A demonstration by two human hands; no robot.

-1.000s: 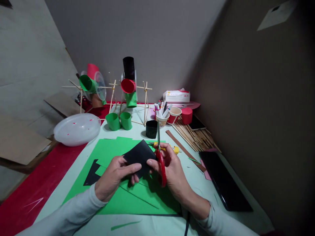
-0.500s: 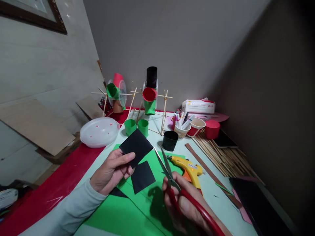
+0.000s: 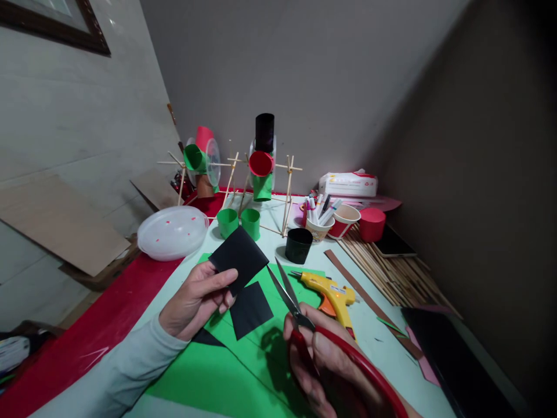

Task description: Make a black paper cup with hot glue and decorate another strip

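Note:
My left hand (image 3: 196, 301) pinches a black paper rectangle (image 3: 238, 258) by its lower left corner and holds it up above the green paper sheet (image 3: 243, 371). My right hand (image 3: 319, 363) grips red-handled scissors (image 3: 304, 325), whose blades are slightly apart and point up-left toward the black paper without touching it. A second black paper piece (image 3: 250, 309) lies flat on the green sheet between my hands. A yellow glue gun (image 3: 329, 291) lies just right of the scissor blades.
Behind stand a black cup (image 3: 298, 245), two green cups (image 3: 239, 222), a stick frame with coloured cups (image 3: 260, 168), a cup of markers (image 3: 318, 223), a red cup (image 3: 371, 224), wooden sticks (image 3: 391, 273) and a clear plastic lid (image 3: 173, 232). A dark wall closes off the right side.
The black paper has been cut in two. My left hand lifted one piece away while the other dropped on the green sheet. My right hand drew the scissors back toward me.

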